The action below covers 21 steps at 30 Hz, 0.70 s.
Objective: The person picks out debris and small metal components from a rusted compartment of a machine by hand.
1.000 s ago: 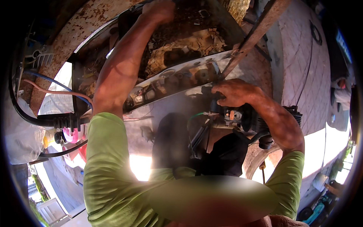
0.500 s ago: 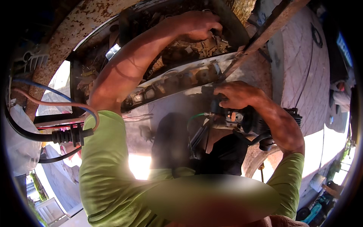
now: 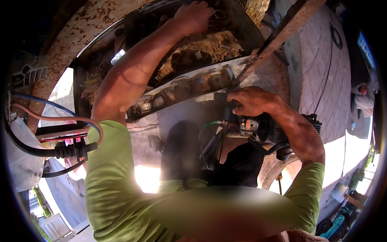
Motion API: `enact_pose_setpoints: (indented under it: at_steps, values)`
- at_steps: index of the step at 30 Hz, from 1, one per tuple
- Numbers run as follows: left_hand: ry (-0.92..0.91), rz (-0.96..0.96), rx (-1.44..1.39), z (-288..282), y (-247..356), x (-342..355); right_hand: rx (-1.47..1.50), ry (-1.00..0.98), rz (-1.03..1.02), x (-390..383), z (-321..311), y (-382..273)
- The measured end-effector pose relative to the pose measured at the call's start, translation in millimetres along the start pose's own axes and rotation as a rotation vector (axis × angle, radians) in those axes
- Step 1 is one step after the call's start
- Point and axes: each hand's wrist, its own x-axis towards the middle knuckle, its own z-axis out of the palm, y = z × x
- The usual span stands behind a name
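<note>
At the far side, my left hand (image 3: 195, 17) reaches over a dark, open metal bay littered with broken brown flakes (image 3: 205, 50). Its fingers are curled, and whatever they may hold is hidden in shadow. My right hand (image 3: 254, 101) is nearer and to the right, fingers bent down over the dark upper part of a machine assembly (image 3: 248, 125). What lies under those fingertips cannot be made out. A green hose (image 3: 209, 124) joins the assembly's left side, and black fins (image 3: 312, 126) show beyond my right forearm.
A perforated metal rail (image 3: 193, 86) borders the bay's near side. A rusty beam (image 3: 278, 36) slants across the upper right, and a rusty panel (image 3: 86, 30) curves along the upper left. Blue and brown hoses (image 3: 60, 117) and a black cable (image 3: 30, 149) pass beside my left arm.
My left hand has moved left and farther away over the bay, uncovering more of the brown flakes. My right hand has stayed in nearly the same place.
</note>
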Motion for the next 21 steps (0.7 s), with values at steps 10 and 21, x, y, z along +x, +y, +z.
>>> enact_pose_setpoints:
  at_steps: [10,21]
  values:
    - [-0.526,0.115,-0.245,-7,27,21,-0.041,0.026,-0.067,-3,1,1]
    - [-0.309,-0.137,0.060,-18,-6,0,-0.039,0.178,-0.183,2,8,-7]
